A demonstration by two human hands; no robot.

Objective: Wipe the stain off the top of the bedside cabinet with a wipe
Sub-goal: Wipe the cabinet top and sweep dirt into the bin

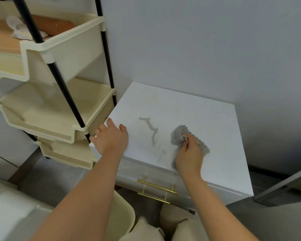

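Observation:
The white bedside cabinet [189,105] stands against the wall, its top facing me. A thin grey-brown stain [150,127] runs in a crooked line across the middle of the top, with fainter marks trailing toward the front edge. My right hand [189,153] presses a crumpled grey wipe [178,134] flat on the top, just right of the stain. My left hand [109,136] lies spread on the cabinet's front left corner, fingers apart, holding nothing.
A cream tiered shelf rack [59,108] with black poles stands close to the cabinet's left side. Gold drawer handles [156,186] show on the cabinet front. A cream chair back [127,214] and my knees are below. The grey wall sits behind.

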